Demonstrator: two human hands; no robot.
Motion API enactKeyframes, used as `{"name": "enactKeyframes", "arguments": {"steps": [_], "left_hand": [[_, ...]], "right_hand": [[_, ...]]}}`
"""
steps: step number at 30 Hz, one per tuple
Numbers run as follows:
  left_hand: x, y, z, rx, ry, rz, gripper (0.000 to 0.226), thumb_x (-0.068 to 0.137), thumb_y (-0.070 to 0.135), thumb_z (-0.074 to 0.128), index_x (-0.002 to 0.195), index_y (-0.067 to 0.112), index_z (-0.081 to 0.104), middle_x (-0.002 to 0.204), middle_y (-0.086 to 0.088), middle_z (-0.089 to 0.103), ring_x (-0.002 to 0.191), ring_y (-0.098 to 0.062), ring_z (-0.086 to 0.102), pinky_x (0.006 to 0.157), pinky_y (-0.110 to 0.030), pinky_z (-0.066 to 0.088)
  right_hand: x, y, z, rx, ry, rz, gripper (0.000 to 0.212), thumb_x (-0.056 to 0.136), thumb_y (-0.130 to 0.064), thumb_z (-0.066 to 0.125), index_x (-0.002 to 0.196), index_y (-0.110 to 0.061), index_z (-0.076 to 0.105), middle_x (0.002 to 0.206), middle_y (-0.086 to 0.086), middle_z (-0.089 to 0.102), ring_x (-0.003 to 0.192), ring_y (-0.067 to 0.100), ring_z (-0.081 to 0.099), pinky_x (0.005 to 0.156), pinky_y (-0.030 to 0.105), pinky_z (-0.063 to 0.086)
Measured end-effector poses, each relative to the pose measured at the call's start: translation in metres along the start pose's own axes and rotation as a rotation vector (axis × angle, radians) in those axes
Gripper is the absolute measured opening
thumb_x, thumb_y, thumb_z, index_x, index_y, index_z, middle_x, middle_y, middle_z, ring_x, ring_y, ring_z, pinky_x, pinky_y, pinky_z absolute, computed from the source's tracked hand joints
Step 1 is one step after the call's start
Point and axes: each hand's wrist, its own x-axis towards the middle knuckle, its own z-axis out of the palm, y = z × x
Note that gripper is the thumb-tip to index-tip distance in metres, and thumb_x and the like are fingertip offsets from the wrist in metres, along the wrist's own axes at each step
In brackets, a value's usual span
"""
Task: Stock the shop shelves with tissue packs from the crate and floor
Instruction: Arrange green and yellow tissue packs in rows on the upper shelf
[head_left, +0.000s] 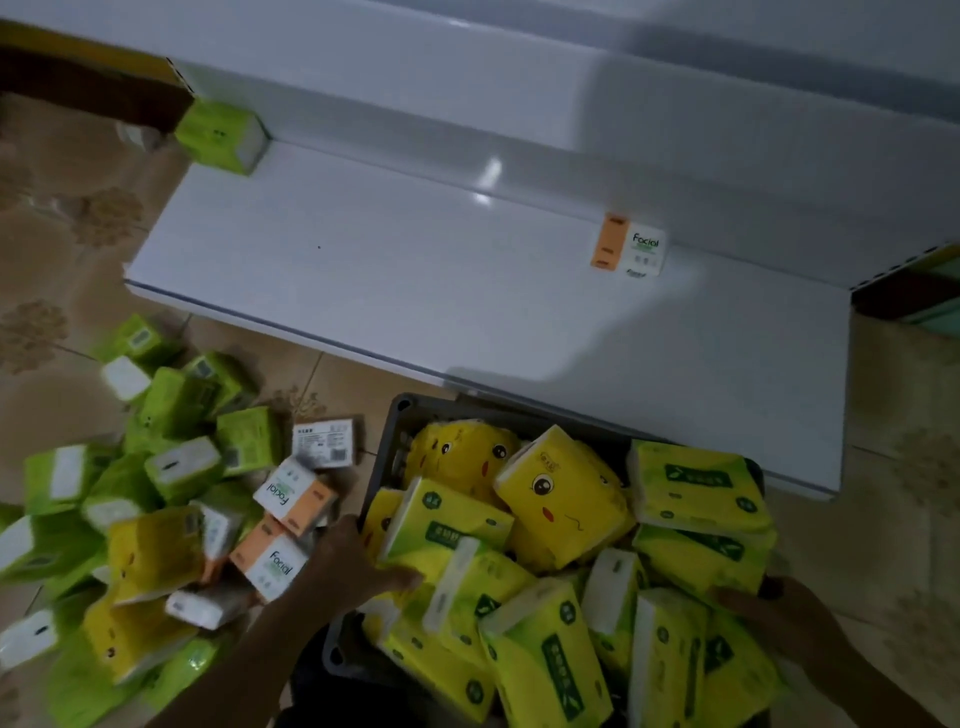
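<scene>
dark grey plastic crate (387, 452), set against the front edge of the white metal shelf (415, 291), heaped with yellow plastic-wrapped tissue packs (561, 499). left hand (353, 556) is laid at its left rim, right hand (779, 618) at its right rim; grips cannot be told.
</scene>
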Motion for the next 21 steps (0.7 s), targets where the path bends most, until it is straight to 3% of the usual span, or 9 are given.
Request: {"name": "enactKeyframes", "arguments": {"steps": [4, 7, 11, 12, 14, 15, 18, 19, 21], "left_hand": [[0.024, -0.013, -0.019, -0.014, 0.03, -0.027, 0.099, 0.05, 0.048, 0.088, 0.129, 0.01, 0.042, 0.119, -0.004, 0.054, 0.109, -0.022, 0.05, 0.091, -0.034, 0.045], [0.044, -0.019, -0.032, -0.003, 0.03, -0.016, 0.096, 0.053, 0.043, 0.088, 0.129, 0.01, 0.041, 0.11, -0.001, 0.054, 0.102, -0.019, 0.051, 0.083, -0.027, 0.044], [0.061, -0.025, -0.043, 0.084, 0.025, 0.015, 0.095, 0.053, 0.045, 0.087, 0.128, 0.011, 0.04, 0.121, -0.005, 0.055, 0.111, -0.023, 0.052, 0.085, -0.028, 0.044], [0.064, -0.027, -0.044, 0.096, 0.013, 0.017, 0.097, 0.05, 0.047, 0.087, 0.127, 0.011, 0.041, 0.122, -0.006, 0.055, 0.111, -0.023, 0.052, 0.087, -0.03, 0.044], [0.067, -0.029, -0.044, 0.121, 0.007, 0.032, 0.097, 0.048, 0.048, 0.086, 0.127, 0.011, 0.041, 0.122, -0.006, 0.056, 0.112, -0.024, 0.052, 0.09, -0.032, 0.044], [0.071, -0.03, -0.045, 0.134, 0.007, 0.044, 0.095, 0.051, 0.047, 0.086, 0.127, 0.012, 0.042, 0.123, -0.005, 0.056, 0.113, -0.023, 0.052, 0.091, -0.031, 0.043], [0.083, -0.026, -0.054, 0.166, 0.014, 0.062, 0.087, 0.057, 0.043, 0.086, 0.125, 0.011, 0.043, 0.122, -0.006, 0.055, 0.112, -0.023, 0.052, 0.089, -0.031, 0.044], [0.089, -0.026, -0.059, 0.178, 0.008, 0.067, 0.089, 0.055, 0.045, 0.086, 0.124, 0.01, 0.043, 0.122, -0.007, 0.055, 0.111, -0.024, 0.053, 0.089, -0.032, 0.046], [0.095, -0.029, -0.066, 0.199, 0.016, 0.073, 0.094, 0.051, 0.047, 0.087, 0.124, 0.008, 0.043, 0.122, -0.008, 0.055, 0.11, -0.025, 0.054, 0.089, -0.034, 0.047]], "right_hand": [[-0.002, -0.03, 0.036, -0.065, 0.03, -0.01, 0.087, 0.03, -0.061, 0.086, 0.099, -0.011, 0.07, 0.083, 0.005, 0.068, 0.085, 0.03, 0.065, 0.085, 0.047, 0.051], [0.013, -0.033, 0.049, -0.066, 0.085, -0.033, 0.109, -0.001, -0.078, 0.072, 0.089, -0.017, 0.07, 0.086, 0.008, 0.072, 0.081, 0.029, 0.067, 0.077, 0.041, 0.052], [0.024, -0.033, 0.057, 0.007, 0.119, -0.06, 0.107, -0.003, -0.077, 0.072, 0.082, -0.012, 0.073, 0.078, 0.011, 0.073, 0.075, 0.032, 0.069, 0.075, 0.042, 0.054], [0.023, -0.036, 0.059, 0.013, 0.129, -0.059, 0.099, 0.006, -0.073, 0.078, 0.083, -0.011, 0.073, 0.076, 0.011, 0.072, 0.074, 0.031, 0.068, 0.072, 0.041, 0.053], [0.017, -0.039, 0.067, 0.007, 0.128, -0.045, 0.068, 0.045, -0.053, 0.087, 0.091, -0.005, 0.073, 0.076, 0.01, 0.07, 0.074, 0.03, 0.065, 0.076, 0.043, 0.052], [0.014, -0.04, 0.071, 0.007, 0.136, -0.032, 0.061, 0.052, -0.048, 0.086, 0.092, -0.004, 0.073, 0.077, 0.01, 0.07, 0.075, 0.03, 0.065, 0.078, 0.045, 0.051], [0.025, -0.03, 0.082, 0.032, 0.158, -0.053, 0.089, 0.011, -0.07, 0.081, 0.079, -0.014, 0.072, 0.074, 0.007, 0.071, 0.074, 0.029, 0.065, 0.068, 0.038, 0.05], [0.029, -0.027, 0.086, 0.053, 0.162, -0.067, 0.084, 0.016, -0.064, 0.085, 0.081, -0.012, 0.073, 0.074, 0.008, 0.071, 0.074, 0.03, 0.065, 0.07, 0.04, 0.05], [0.031, -0.029, 0.097, 0.065, 0.174, -0.091, 0.049, 0.057, -0.037, 0.089, 0.091, -0.005, 0.072, 0.077, 0.01, 0.07, 0.076, 0.031, 0.065, 0.076, 0.043, 0.052]]}}
